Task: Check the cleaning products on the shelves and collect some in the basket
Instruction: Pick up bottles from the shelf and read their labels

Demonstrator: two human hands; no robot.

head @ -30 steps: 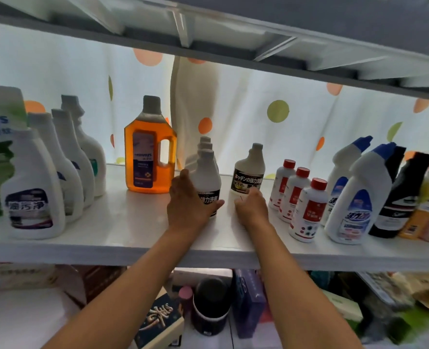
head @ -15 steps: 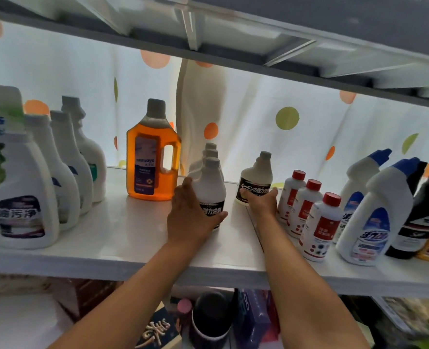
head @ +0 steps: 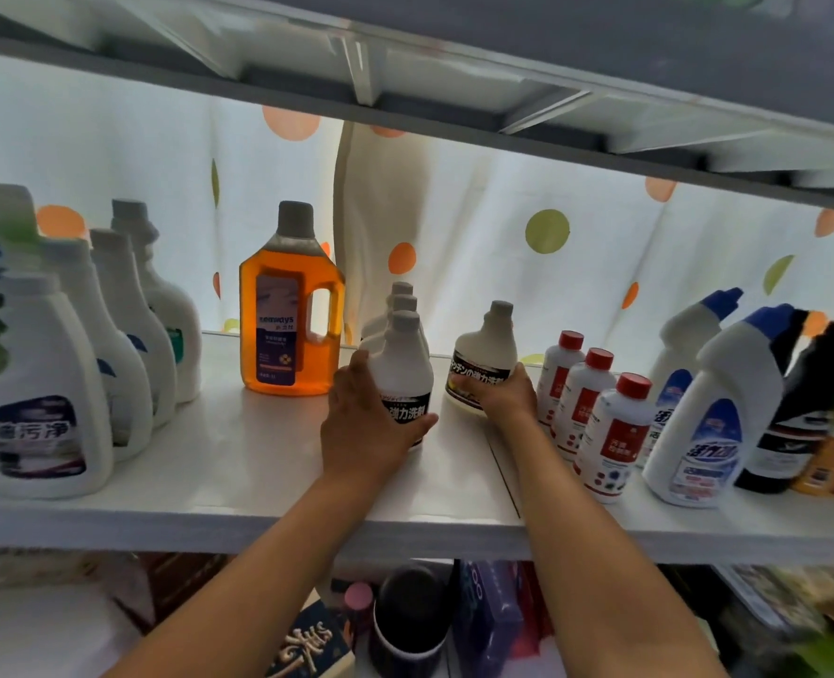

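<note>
While both hands work on the white shelf (head: 209, 462), the left hand (head: 366, 423) wraps the front bottle (head: 405, 379) and the right hand (head: 508, 396) grips the lone bottle (head: 485, 364) just right of it, likely for inspection; no basket is visible.

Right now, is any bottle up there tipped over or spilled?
Nothing is spilled. One white bottle leans a bit, tilted in the right hand. The left hand holds the front bottle of a neat row, standing upright. The orange bottle stands straight.
</note>
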